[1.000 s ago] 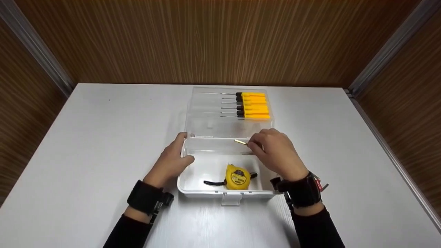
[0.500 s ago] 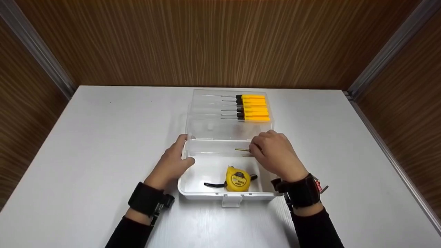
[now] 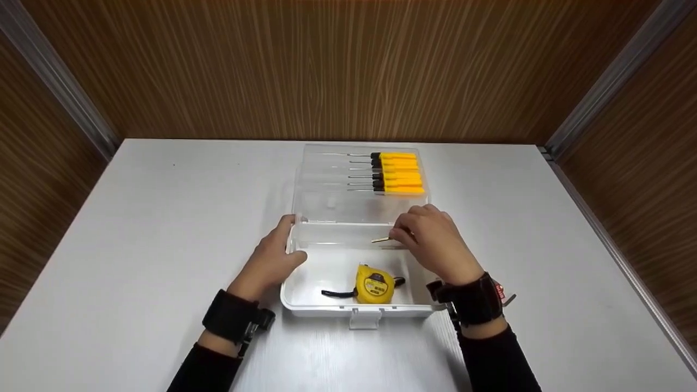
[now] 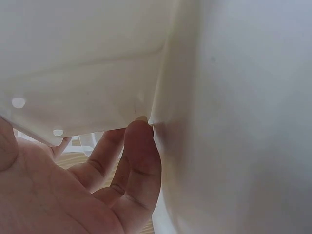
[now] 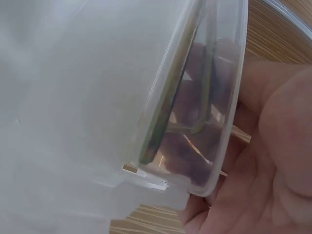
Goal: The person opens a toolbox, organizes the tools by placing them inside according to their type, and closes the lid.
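Observation:
A clear plastic box lies open on the white table, its lid folded back. Several yellow-handled screwdrivers are clipped in the lid. A yellow tape measure lies on the box floor. My right hand pinches a thin brass-coloured hex key at the box's back wall, its tip pointing left. Through the plastic in the right wrist view, the bent key shows beside my right hand's fingers. My left hand grips the box's left rim, thumb inside; its fingers press the wall.
The white table stands inside wood-panelled walls with metal corner strips. A latch tab sticks out of the box's front edge. Black wrist bands sit on both forearms.
My right hand has lowered the hex key from above the back rim down against the box's back wall. The left hand has kept its hold on the rim.

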